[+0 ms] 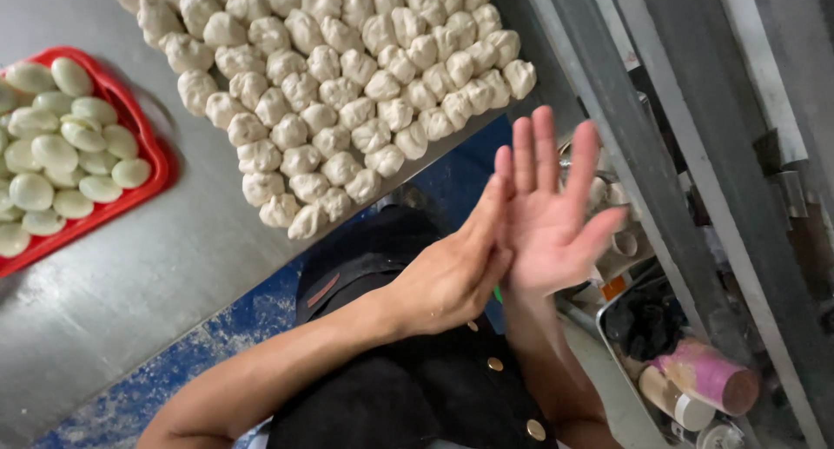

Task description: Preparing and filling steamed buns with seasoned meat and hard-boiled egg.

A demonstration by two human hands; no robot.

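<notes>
We pressed our left hand (452, 275) against our spread right hand (552, 214), both empty; the dough balls (339, 93) sat far left, all shaped, none of them touched just then

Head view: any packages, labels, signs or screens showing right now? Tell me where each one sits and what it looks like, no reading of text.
Pink cylinder container: lower right, lying tilted in a metal bin, brownish end.
White-and-tan cylinder container: beside the pink one, lower right, lying tilted.
Small orange label patch: right of the right hand, on cluttered items; blurred.
No signs or screens in view.
</notes>
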